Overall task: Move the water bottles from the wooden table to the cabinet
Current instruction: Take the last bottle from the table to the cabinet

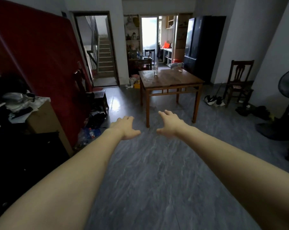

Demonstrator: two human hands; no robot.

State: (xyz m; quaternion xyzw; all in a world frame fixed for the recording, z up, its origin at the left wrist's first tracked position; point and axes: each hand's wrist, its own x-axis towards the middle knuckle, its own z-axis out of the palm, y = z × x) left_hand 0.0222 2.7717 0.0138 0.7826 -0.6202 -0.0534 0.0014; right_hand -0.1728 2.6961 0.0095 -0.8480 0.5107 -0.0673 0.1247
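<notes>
A clear water bottle stands upright near the far left corner of the square wooden table in the middle of the room. My left hand and my right hand are stretched out in front of me over the grey floor, both empty with fingers spread, well short of the table. A dark low cabinet sits at my left, its top hidden in shadow.
A red panel leans on the left wall, with a cluttered cardboard box and a bag of bottles on the floor. Dark chairs stand at the right wall; a fan is at far right. A further table holds bottles.
</notes>
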